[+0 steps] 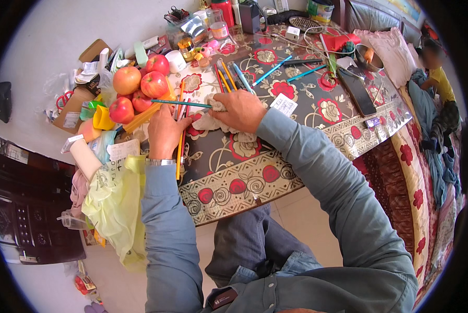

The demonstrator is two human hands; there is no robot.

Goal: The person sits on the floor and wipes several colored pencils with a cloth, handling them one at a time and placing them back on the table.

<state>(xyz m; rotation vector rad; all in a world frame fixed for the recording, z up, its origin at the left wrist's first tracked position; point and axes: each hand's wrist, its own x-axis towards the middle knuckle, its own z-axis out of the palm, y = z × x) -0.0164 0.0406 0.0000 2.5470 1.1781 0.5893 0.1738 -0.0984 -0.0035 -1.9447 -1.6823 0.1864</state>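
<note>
My right hand [239,111] is closed on a crumpled whitish cloth [212,121] above the patterned tabletop. A teal pencil [185,103] extends left from this cloth, across the fingertips of my left hand [165,131]. Whether the left fingers grip that pencil is unclear. Under the left thumb lie several pencils, one of them a yellow pencil [178,164]. Beyond my right hand is a group of pens and pencils [228,76], with a blue pencil [273,70] and another teal pencil [306,72] farther right.
Red apples [153,84] fill an orange container [142,119] by my left hand. A yellow-green plastic bag [116,211] hangs off the table's left side. A smartphone [357,94], a metal bowl [375,64] and a white cable [308,43] lie right. A person [443,84] is at far right.
</note>
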